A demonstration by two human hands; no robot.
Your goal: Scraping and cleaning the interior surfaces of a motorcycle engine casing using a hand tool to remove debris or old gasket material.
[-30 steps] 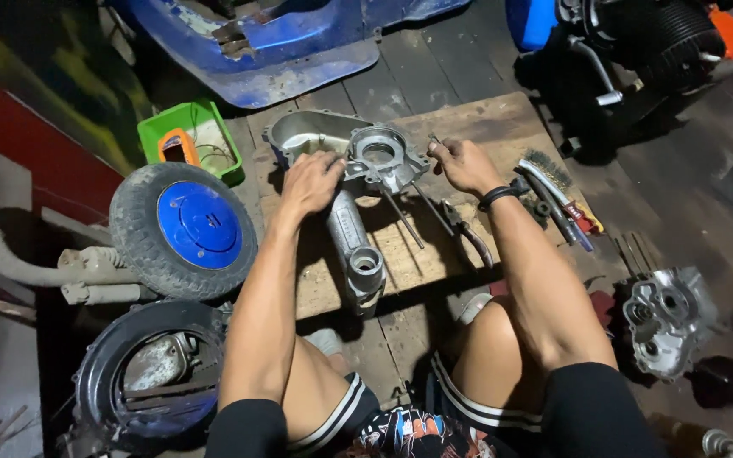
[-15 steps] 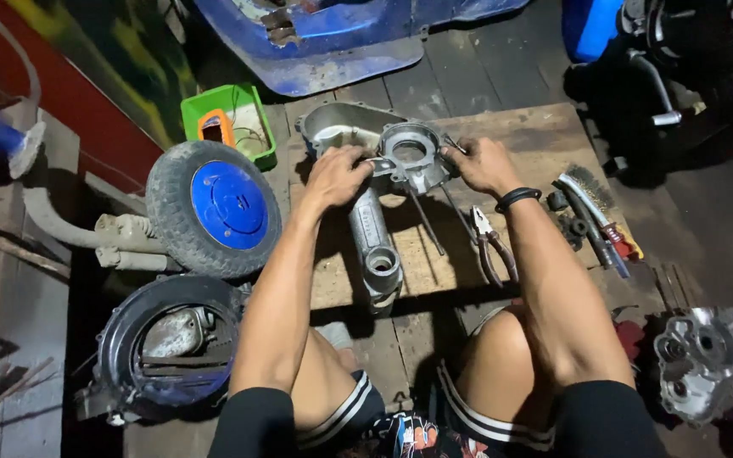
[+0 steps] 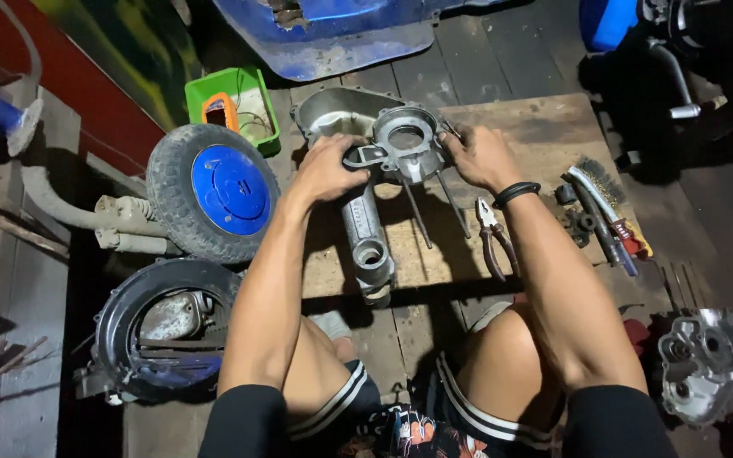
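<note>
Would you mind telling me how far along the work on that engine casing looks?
Done: engine casing stripped bare on the wooden board. In hand: left hand and right hand grip its round end. Left: a second casing half lies apart; pliers and wire brush lie unused.

Grey cast-aluminium engine crankcase half [image 3: 383,182], lying flat on wooden board [image 3: 536,127]. Round bore end faces up at the far side; long swing-arm section runs toward the person and ends in a smaller round boss. Two thin steel studs [image 3: 434,208] angle out of it. Mating cover possibly sits behind it; partly hidden.
</note>
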